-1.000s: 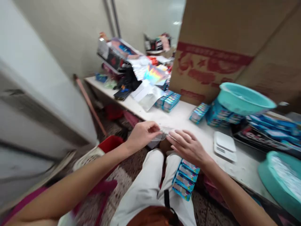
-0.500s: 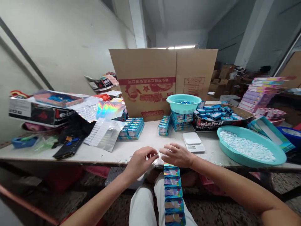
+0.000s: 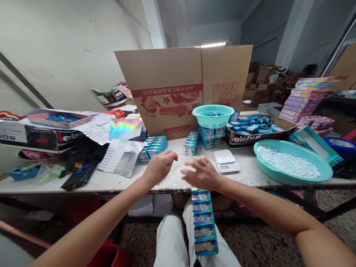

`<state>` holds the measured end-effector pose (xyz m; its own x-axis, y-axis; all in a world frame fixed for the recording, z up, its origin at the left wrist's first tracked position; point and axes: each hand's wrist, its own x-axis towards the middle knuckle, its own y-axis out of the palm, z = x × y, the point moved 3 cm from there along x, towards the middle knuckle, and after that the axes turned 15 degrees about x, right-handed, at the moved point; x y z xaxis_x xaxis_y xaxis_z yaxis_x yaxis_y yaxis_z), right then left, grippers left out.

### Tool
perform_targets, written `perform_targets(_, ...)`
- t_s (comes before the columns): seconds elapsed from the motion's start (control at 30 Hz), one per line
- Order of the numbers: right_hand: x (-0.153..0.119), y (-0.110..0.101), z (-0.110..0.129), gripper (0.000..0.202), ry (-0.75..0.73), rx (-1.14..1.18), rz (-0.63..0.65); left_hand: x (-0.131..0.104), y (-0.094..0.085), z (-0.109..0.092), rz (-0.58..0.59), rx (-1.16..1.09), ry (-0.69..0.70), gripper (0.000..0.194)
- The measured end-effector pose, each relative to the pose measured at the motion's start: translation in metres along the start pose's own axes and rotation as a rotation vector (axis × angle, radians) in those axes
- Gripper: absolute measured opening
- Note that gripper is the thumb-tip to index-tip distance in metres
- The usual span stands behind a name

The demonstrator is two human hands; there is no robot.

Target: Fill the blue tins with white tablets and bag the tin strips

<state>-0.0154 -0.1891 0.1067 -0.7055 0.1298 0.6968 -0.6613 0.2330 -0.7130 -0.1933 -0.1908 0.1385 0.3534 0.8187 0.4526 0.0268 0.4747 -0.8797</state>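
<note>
My left hand (image 3: 162,165) is raised over the front of the table, fingers curled together at the edge of a clear plastic bag (image 3: 174,174). Beside it, my right hand (image 3: 201,173) has its fingers spread, blurred by motion, over the bag's right side. From under my right hand a row of small blue packs (image 3: 203,218) hangs down over my leg; its top end is hidden. Two groups of blue boxes (image 3: 156,144) and a narrower row of boxes (image 3: 191,142) stand behind my hands.
A white scale (image 3: 226,161) lies right of my hands. Farther right is a teal basin (image 3: 292,178) of white pieces. Behind stand a teal bowl (image 3: 213,120) on stacked boxes, an open carton (image 3: 239,140) and a large cardboard box (image 3: 167,74). Silvery bags (image 3: 125,159) lie left.
My left hand has moved up and slightly left, drawing the clear bag up over the table. My right hand has risen a little and shifted left. The view has shifted slightly.
</note>
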Motion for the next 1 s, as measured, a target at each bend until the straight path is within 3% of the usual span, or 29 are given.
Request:
perform_targets(0.07,0.017,-0.012,-0.012,0.026,0.145,-0.005,-0.067,0.007,-0.004,-0.005,0.010,0.073,0.108,0.026)
perform_targets(0.1,0.024,-0.016,-0.019,0.027,0.198,-0.014,-0.029,0.009,-0.007,-0.007,0.004,0.105,0.152,0.027)
perform_targets(0.23,0.043,-0.017,-0.044,0.032,0.353,-0.084,0.295,0.017,-0.014,-0.016,-0.036,0.215,0.263,0.030)
perform_targets(0.33,0.045,-0.015,-0.056,0.028,0.530,-0.113,0.468,0.021,-0.014,-0.020,-0.014,0.245,0.267,0.031)
perform_targets(0.47,0.044,-0.016,-0.063,0.031,0.682,-0.142,0.521,0.021,-0.002,-0.011,0.077,0.204,0.075,0.032)
perform_targets(0.67,0.020,-0.010,-0.075,0.034,0.757,-0.190,0.529,0.008,0.045,0.011,0.375,0.097,-0.163,0.039)
perform_targets(0.9,-0.025,0.036,-0.083,0.048,0.781,-0.154,0.671,0.024,0.097,0.023,0.410,0.030,-0.557,0.029)
perform_targets(1.0,-0.043,0.059,-0.092,0.054,0.851,-0.135,0.706,0.033,0.119,0.013,0.360,0.023,-0.573,0.032)
